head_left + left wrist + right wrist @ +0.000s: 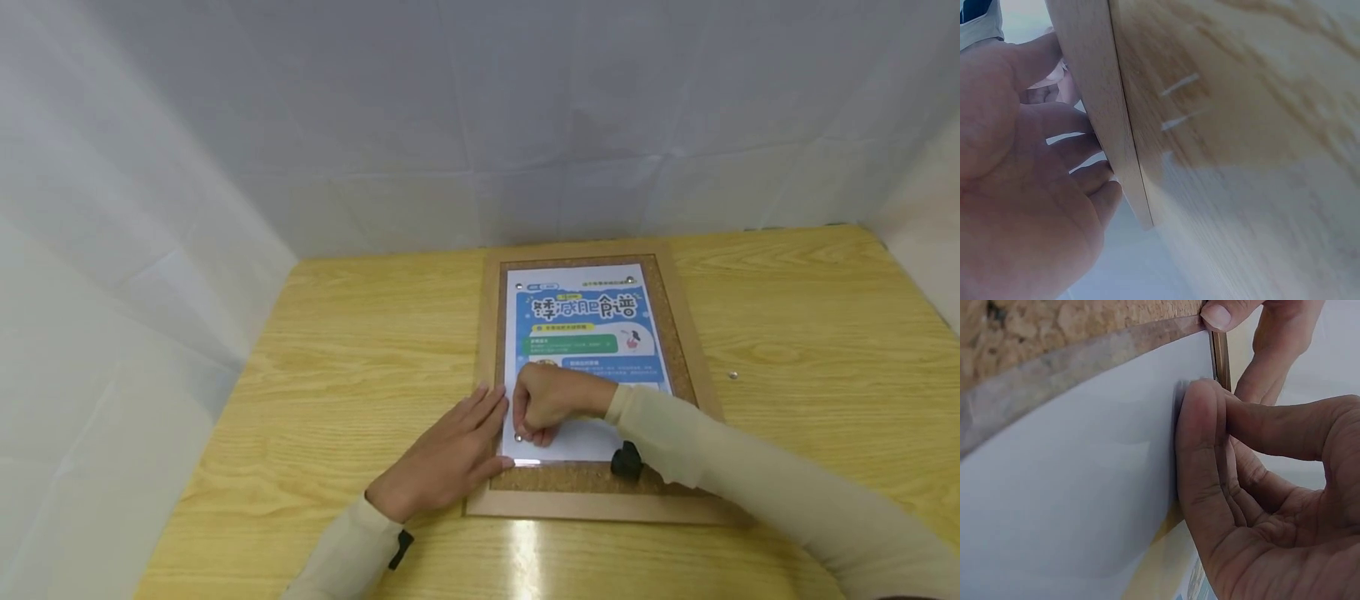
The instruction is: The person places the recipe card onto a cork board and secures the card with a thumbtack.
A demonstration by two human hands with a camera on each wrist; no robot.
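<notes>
A printed poster [592, 333] in a clear sleeve lies on a wood-framed corkboard [600, 479]. One metal thumbtack [519, 286] sits at its upper left corner and another thumbtack [630, 280] at the upper right. At the lower left corner, my right hand [551, 396] pinches a small metal thumbtack [517, 437] against the sheet; in the right wrist view the fingertips [1200, 403] mostly hide it. My left hand [450, 454] lies flat with straight fingers across the board's left frame, its thumb on the sleeve's lower left corner.
A loose thumbtack [732, 375] lies on the yellow wooden table [360, 350], right of the board. White sheeting [450, 100] hangs behind the table and along its sides. My right forearm crosses the board's lower right part.
</notes>
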